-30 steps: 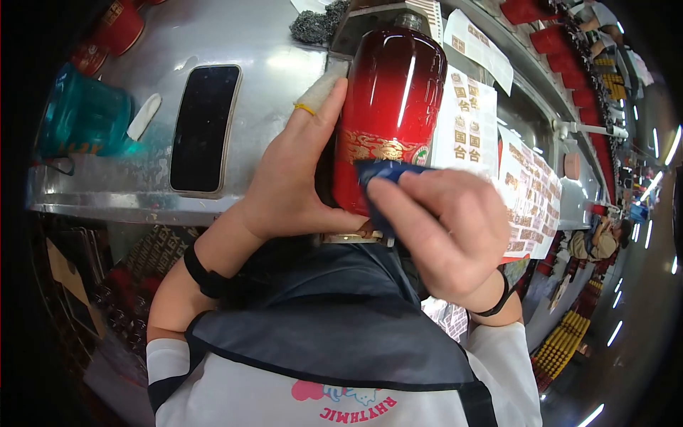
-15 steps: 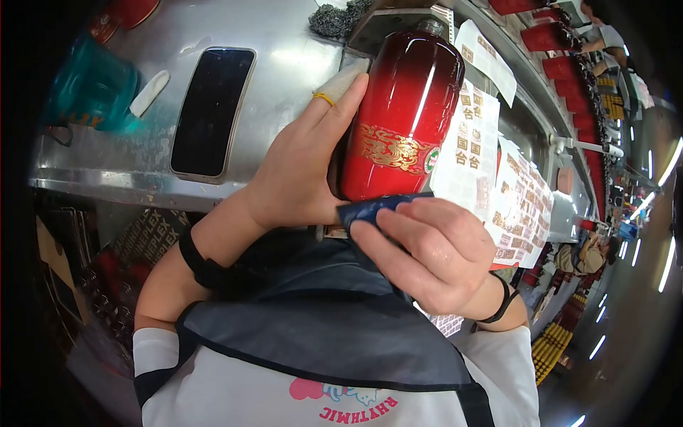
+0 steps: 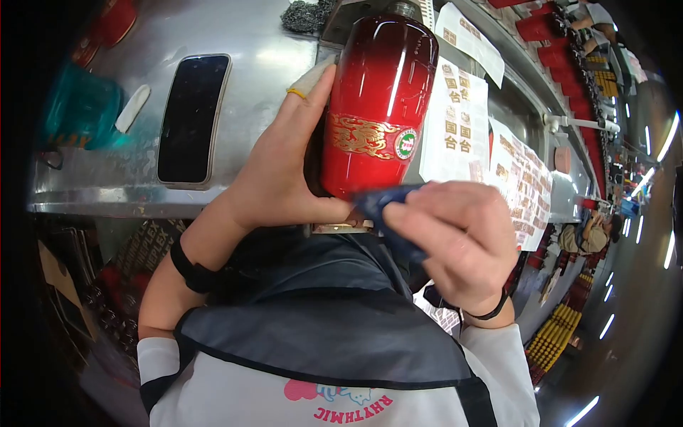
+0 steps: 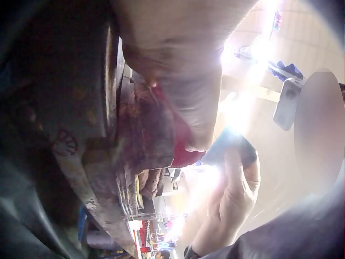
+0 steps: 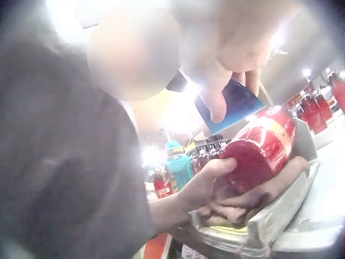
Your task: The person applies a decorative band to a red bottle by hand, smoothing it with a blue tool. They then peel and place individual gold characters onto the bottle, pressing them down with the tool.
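Observation:
A glossy red bottle (image 3: 384, 85), dark toward its neck, lies with its base toward the person; a gold band and a round green emblem show. Along its left side lies the left hand (image 3: 274, 160), thumb at the base, gripping it; one finger wears a pale cover with a yellow band. Between thumb and fingers the right hand (image 3: 466, 238) pinches a dark blue sheet (image 3: 391, 203) just right of the base. In the right wrist view the blue sheet (image 5: 237, 102) hangs above the bottle (image 5: 256, 148), which rests on a padded cradle (image 5: 285, 216).
Left of the bottle lie a phone (image 3: 193, 117), a white object (image 3: 133, 108) and a teal container (image 3: 82, 107). Dark steel wool (image 3: 306, 16) is beyond. Printed sheets (image 3: 455, 124) lie to the right. Red bottles and people are farther right.
The bottle has turned, bringing the round emblem further into view. The blue sheet has moved from over the lower band, past the base, to the base's right side. The left hand still grips the bottle.

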The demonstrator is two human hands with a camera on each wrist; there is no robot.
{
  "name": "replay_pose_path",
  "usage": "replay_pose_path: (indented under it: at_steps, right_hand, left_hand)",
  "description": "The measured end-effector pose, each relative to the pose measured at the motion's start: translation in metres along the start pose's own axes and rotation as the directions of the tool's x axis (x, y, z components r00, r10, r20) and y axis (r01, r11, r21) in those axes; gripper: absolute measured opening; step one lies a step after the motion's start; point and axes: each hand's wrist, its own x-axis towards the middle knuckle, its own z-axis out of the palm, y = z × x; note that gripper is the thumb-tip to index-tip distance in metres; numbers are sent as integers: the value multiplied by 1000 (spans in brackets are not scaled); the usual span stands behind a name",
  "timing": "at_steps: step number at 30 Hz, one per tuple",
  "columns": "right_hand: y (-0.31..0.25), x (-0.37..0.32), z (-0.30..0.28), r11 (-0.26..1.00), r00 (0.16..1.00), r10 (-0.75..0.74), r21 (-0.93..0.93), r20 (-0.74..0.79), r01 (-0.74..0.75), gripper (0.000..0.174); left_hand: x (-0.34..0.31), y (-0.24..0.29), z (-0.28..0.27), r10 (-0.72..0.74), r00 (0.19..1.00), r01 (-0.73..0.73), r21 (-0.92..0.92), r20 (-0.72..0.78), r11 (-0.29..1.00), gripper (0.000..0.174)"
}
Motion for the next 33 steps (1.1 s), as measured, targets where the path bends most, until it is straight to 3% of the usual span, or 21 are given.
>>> replay_pose_path:
  at_steps: [5, 9, 14, 16, 20, 22, 28, 30, 33]
  right_hand:
    - [10, -7, -2, 989, 988, 135, -56, -80, -140, 43]
    - [16, -8, 3, 983, 984, 156, -82, -90, -163, 43]
    - [26, -2, 9, 983, 983, 108, -134, -151, -129, 41]
    - [20, 2, 10, 995, 994, 28, -90, -108, -37, 38]
    - [28, 4, 5, 983, 992, 62, -166, -108, -80, 38]
    - [25, 6, 10, 993, 994, -26, -119, -108, 13, 40]
    - [29, 9, 7, 987, 995, -11, -158, -104, -6, 38]
    - [19, 0, 13, 992, 992, -106, -76, -75, 100, 37]
    - [12, -4, 4, 995, 996, -88, -46, -22, 87, 33]
  left_hand:
    - [3, -1, -2, 41, 999, -42, 37, 30, 998, 129]
    - [3, -2, -2, 11, 997, -14, 30, 76, 999, 129]
    - [5, 2, -5, 3, 994, -8, 42, 113, 999, 127]
    - [6, 0, -5, 46, 994, -49, 29, 96, 998, 125]
    - [6, 0, -5, 1, 992, -2, 8, 128, 1000, 125]
    - [7, -3, -3, 45, 993, -47, 22, 107, 999, 125]
    - [5, -2, -6, 10, 988, -11, 10, 157, 1000, 126]
    - [6, -6, -1, 22, 990, -19, -19, 137, 1000, 128]
    - [8, -3, 2, 19, 993, -16, -22, 115, 1000, 132]
